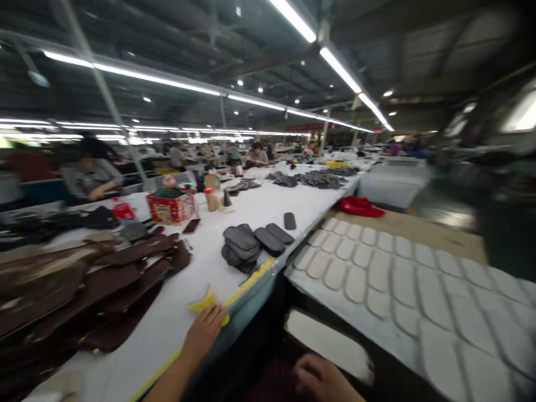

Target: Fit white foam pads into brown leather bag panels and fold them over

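My left hand is at the near edge of the white table, its fingers closed over a yellow piece that looks like cloth or tape. Low in the view, my right hand has curled fingers; whatever they may hold is hidden. Just beyond it lies a long white panel with rounded ends and a dark rim. I cannot tell whether the hand touches this panel. Farther along the table is a pile of dark grey oval pads, with a single pad apart from it.
Brown leather-like pieces are heaped at left. Behind them stand a red patterned box and a phone. At right, a board carries rows of white oblong pieces, with red cloth behind. People work farther back.
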{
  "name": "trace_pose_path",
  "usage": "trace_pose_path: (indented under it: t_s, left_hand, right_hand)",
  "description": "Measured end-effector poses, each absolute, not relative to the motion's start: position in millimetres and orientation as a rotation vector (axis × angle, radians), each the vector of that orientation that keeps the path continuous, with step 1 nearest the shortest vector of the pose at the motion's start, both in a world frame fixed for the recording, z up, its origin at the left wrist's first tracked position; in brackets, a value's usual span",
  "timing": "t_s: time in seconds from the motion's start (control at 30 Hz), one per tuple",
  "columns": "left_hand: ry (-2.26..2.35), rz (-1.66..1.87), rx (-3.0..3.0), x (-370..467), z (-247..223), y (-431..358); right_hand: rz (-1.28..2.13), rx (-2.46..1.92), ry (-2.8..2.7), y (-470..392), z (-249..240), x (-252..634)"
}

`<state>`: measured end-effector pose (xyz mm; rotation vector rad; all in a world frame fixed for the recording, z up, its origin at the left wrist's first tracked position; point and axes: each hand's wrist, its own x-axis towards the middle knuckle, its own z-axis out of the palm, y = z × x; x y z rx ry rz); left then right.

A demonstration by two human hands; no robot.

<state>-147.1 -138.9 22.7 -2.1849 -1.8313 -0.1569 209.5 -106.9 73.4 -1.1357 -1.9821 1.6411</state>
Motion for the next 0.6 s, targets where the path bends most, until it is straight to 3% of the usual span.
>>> trace_pose_path:
  t_s: [0.13,0.23,0.33,0.4,0.5,0.6]
  left_hand:
    - [-1.208,-0.571,-2.349,-72,39,-136]
    - [-0.641,-0.787,-2.56,5,60,-138]
    - [-0.447,-0.767,-2.805,65,71,-130]
    - [-0.523,-0.684,-2.969,88,70,-111]
    - [-0.99,-0.551,-3.024,108,58,-72]
    - [-1.396,-0.169,-3.067,125,43,-41]
  right_hand:
    - [2.199,-1.155,-1.018,-105,68,188]
    - [2.113,-1.004,-0.83,-104,71,193]
    - [1.884,-0.927,-0.848,-105,84,221]
    - [1.744,-0.923,-0.863,-104,92,256]
    - [1.599,-1.139,-0.992,-100,92,322]
    - [1.741,-1.436,-1.252,-95,77,376]
